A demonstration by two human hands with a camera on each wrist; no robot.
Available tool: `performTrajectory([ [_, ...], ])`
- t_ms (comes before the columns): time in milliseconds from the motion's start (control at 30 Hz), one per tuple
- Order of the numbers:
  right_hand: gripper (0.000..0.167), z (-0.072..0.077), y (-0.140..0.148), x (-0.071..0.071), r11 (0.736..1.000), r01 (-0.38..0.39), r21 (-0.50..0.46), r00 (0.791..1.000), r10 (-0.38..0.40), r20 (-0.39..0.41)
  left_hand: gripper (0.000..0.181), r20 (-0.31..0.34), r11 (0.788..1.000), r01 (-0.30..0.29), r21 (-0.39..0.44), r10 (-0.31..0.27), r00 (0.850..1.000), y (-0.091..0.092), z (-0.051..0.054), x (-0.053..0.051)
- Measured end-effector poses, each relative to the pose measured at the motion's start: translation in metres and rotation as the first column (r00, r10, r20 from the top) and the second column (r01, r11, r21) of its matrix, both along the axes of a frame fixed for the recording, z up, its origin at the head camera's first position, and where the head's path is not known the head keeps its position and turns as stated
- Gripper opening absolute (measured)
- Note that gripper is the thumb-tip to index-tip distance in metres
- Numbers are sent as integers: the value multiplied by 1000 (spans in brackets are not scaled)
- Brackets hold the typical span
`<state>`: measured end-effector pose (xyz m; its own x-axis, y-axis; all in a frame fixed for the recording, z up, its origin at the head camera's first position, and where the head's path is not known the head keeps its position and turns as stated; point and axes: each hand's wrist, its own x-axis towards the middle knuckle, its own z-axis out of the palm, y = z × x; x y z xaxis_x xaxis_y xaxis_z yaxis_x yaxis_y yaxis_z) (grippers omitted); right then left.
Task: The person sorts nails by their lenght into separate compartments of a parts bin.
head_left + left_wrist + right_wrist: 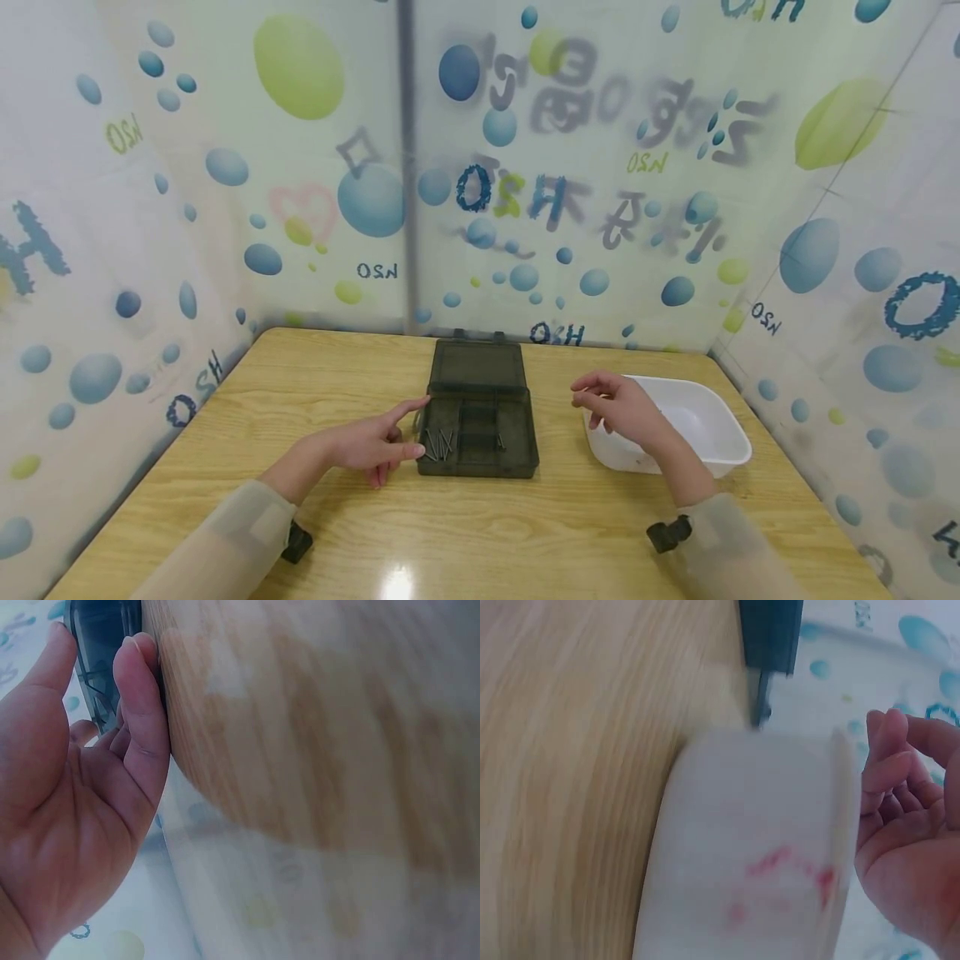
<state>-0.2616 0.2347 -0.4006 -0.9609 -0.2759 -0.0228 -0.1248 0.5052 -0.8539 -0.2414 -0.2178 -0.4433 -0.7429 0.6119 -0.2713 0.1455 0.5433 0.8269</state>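
Note:
A dark translucent compartment box [477,468] stands with its lid raised, several screws [442,446] in its left compartment and a small one [501,442] on the right. At its left edge is my left hand [367,442], index finger and thumb extended against it. In the left wrist view that hand [90,780] holds nothing visible beside the box [101,645]. My right hand [626,408] hovers over the near-left rim of a white basin [731,454], fingers loosely bent. The right wrist view shows the hand [915,817] beside the basin [742,817], nothing visible in its fingers.
The wooden table [465,542] bears the box near its middle and the basin at the right. Patterned curtains [480,275] hang behind and on both sides. The box's dark end [771,637] shows past the basin in the right wrist view.

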Motion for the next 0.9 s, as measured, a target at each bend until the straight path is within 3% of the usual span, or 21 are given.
performTrajectory([
  [267, 34, -5, 63, -11, 995, 55, 87, 998, -56, 12, 92, -4, 1000, -1, -2, 1, 1000, -1, 1, -1],
  [500, 33, -16, 109, -18, 975, 86, 207, 994, -96, 42, 94, -11, 1000, -4, -18, 4, 1000, 0, 0, -2],
  [900, 24, -29, 131, -24, 951, 120, 286, 978, -163, 133, 93, -7, 1000, 1, -11, -1, 1000, 0, -1, -1],
])
